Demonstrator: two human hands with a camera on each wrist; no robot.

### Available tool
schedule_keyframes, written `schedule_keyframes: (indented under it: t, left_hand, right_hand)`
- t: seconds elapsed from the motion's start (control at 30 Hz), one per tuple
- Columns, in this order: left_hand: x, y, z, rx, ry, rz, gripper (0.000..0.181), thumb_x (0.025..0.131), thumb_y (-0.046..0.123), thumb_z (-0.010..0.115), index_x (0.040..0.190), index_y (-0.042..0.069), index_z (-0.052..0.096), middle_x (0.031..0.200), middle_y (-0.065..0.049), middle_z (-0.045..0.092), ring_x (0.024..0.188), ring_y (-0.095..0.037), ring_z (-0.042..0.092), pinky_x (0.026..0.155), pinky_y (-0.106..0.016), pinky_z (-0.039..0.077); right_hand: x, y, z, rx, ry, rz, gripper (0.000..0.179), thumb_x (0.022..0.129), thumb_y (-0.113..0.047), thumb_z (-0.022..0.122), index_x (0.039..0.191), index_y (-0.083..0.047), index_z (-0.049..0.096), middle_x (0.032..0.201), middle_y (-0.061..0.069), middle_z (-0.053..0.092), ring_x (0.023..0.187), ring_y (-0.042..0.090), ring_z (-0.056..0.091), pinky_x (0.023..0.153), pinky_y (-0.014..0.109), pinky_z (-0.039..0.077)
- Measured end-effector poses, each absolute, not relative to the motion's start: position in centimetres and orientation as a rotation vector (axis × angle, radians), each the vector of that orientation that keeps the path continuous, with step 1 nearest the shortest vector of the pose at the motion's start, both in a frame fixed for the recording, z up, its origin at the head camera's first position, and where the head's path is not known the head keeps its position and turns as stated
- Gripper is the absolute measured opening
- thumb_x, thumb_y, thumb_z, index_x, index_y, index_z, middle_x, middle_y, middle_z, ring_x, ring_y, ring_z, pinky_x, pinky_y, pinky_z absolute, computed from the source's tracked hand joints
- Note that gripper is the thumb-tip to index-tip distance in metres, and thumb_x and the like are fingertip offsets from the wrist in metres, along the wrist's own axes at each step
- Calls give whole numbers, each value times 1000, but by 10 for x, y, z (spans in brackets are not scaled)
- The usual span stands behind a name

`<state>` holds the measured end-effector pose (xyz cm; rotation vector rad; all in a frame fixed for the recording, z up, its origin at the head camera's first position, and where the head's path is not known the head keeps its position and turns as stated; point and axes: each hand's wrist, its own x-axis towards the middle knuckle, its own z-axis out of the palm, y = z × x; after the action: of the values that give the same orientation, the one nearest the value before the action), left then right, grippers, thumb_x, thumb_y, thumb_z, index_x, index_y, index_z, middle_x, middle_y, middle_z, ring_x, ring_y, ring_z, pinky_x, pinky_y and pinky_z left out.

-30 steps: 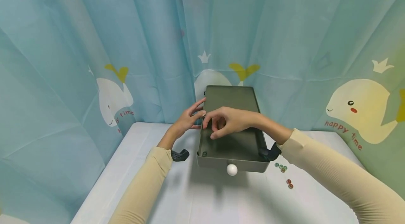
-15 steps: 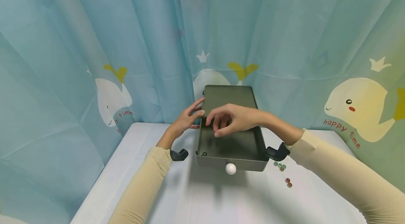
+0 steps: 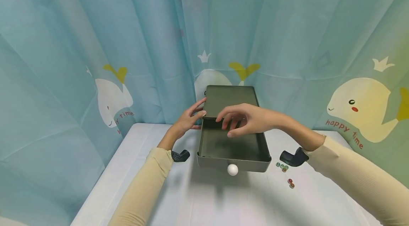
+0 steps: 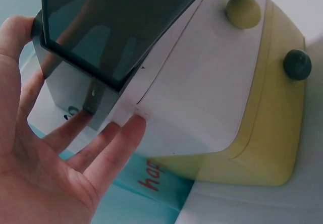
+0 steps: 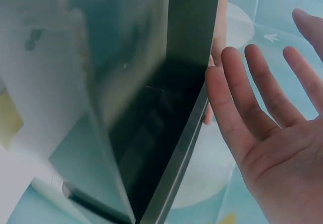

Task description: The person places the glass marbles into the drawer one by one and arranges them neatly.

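Observation:
My left hand [image 3: 186, 121] rests against the left side of a small drawer cabinet [image 3: 230, 100], its fingers spread and its thumb near the top edge. In the left wrist view the fingertips touch the cabinet's side. The dark green top drawer [image 3: 234, 164] is pulled out toward me, with a round white knob [image 3: 233, 170] on its front. Over the drawer's back part hovers my right hand [image 3: 250, 119], fingers loosely curved with nothing in them. The right wrist view shows its fingers spread beside the drawer's wall [image 5: 189, 156].
Several green and amber marbles [image 3: 282, 166] and two reddish marbles [image 3: 290, 183] lie on the white table [image 3: 159, 183], right of the cabinet. Lower drawers carry a yellow knob [image 4: 243, 11] and a dark green knob [image 4: 297, 64]. A blue-green curtain [image 3: 287, 41] hangs behind.
My right hand has moved rightward over the drawer, its fingers spreading somewhat. The small green marble seen at the drawer's front left corner no longer shows plainly. My left hand stays in place.

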<state>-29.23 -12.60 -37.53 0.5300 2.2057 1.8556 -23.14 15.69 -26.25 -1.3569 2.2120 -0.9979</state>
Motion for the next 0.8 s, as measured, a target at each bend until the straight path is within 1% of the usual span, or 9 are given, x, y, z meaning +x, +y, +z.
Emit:
schedule_keyframes:
  t: [0.1,0.23,0.37,0.53,0.67,0.8]
  left_hand:
    - [-293,-126,-376,532,2202,1857,60,105,36,58,160,43,35,165,-9,30,143,-32,42,98,-56,53]
    - [-292,-126,-375,542,2196,1861,60,105,34,58,160,41,34,165,-10,29,143,-33,42,98,-57,53]
    - [-291,-126,-375,548,2188,1864,60,106,33,57,161,40,34,165,-10,28,144,-32,41,99,-57,53]
    - [-291,-126,-374,558,2187,1855,60,106,34,57,161,41,33,165,-9,29,146,-31,39,100,-57,52]
    - [-291,-127,-374,571,2183,1852,60,107,33,56,161,40,33,165,-8,28,147,-30,38,100,-58,51]
    - [-290,-127,-373,590,2178,1851,60,107,32,55,162,38,31,166,-11,26,148,-32,36,100,-60,50]
  right_hand:
    - [-227,166,-261,-1329,2229,-1015,42,94,-19,77,133,-22,62,117,4,71,102,21,70,84,43,60]
    - [-222,178,-261,-1305,2249,-1032,43,95,-18,76,135,-22,60,121,1,69,105,20,69,88,40,59]
    - [-217,192,-260,-1307,2272,-1055,45,95,-16,75,137,-22,60,124,1,68,108,21,68,92,38,58]
    - [-212,209,-260,-1345,2296,-1128,45,96,-8,73,137,-19,59,124,2,68,108,24,67,92,38,57]
    - [-207,221,-261,-1379,2333,-1162,45,95,-4,72,137,-17,60,122,3,69,107,22,67,92,37,58]
    - [-203,231,-262,-1400,2379,-1187,45,95,-1,72,136,-16,61,120,3,70,106,20,68,90,36,58]
